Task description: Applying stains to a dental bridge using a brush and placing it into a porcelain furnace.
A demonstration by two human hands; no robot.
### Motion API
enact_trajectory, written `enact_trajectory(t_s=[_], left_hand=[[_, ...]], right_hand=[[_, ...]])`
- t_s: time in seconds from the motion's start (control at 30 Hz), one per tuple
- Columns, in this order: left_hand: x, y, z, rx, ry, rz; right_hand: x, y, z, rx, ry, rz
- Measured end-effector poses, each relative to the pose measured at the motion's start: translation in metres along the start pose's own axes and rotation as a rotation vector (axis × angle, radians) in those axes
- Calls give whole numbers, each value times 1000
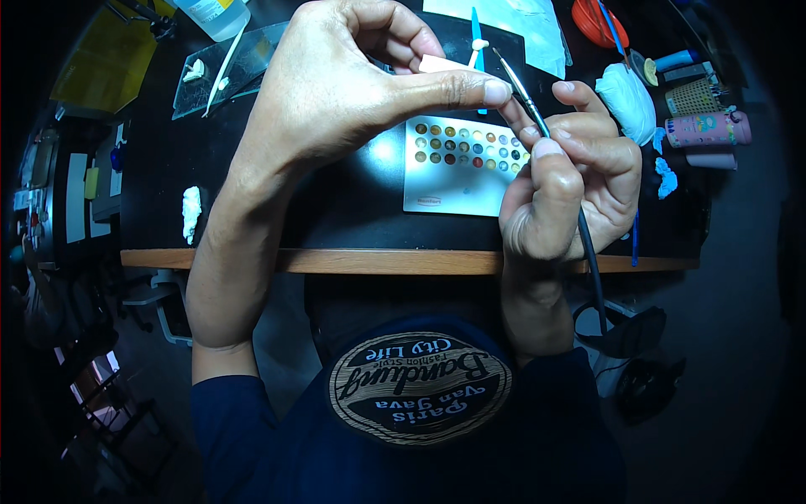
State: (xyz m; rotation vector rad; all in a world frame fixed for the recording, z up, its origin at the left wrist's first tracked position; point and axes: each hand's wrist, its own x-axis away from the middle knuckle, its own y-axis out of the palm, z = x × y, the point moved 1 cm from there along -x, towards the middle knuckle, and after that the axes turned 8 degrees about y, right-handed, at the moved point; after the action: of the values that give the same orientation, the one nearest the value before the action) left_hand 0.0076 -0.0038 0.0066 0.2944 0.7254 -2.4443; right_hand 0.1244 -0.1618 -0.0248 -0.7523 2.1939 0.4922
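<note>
My left hand (353, 80) is raised over the table, thumb and fingers closed in a pinch on a pale pinkish stick (438, 64). A small cream-coloured piece (479, 45) shows just past its fingers; whether the stick carries it I cannot tell. In my right hand (571, 168) is a thin paintbrush (585, 231) with a dark handle and metal ferrule, its fine tip up close to the cream piece. The fingertips of both hands nearly meet. Below them lies a white palette plate (445, 191) with rows of small round coloured spots, partly covered by my right hand.
A blue pointed tool (476, 21) is behind the cream piece. On the left are a glass slab (189, 92), a clear container (217, 18) and crumpled white tissue (191, 214). To the right stand a white bundle (627, 102), a red bowl (594, 23) and a pink cylinder (701, 130).
</note>
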Motion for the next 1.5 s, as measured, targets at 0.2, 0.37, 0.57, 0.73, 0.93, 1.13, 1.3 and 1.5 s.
enact_trajectory(t_s=[0.2, 0.37, 0.57, 0.73, 0.93, 1.13, 1.3, 1.5], left_hand=[[-1, 1, 0, 107, -47, -11], [0, 2, 4, 169, -99, 9], [0, 3, 4, 166, -97, 11], [-1, 3, 3, 189, -113, 5], [0, 2, 3, 192, -113, -3], [-1, 3, 2, 196, -112, -2], [0, 0, 0, 151, -70, -11], [-1, 1, 0, 205, -96, -8]], right_hand=[[-2, -1, 3, 3, -32, -15], [-2, -2, 6, -2, -43, -31], [-3, -4, 8, 23, -68, -67], [-3, -6, 11, 24, -95, -73], [-2, -8, 13, -25, -101, -113], [-2, -2, 7, 21, -94, -63], [-2, -1, 5, 34, -77, -55], [-2, -1, 4, 27, -65, -50]])
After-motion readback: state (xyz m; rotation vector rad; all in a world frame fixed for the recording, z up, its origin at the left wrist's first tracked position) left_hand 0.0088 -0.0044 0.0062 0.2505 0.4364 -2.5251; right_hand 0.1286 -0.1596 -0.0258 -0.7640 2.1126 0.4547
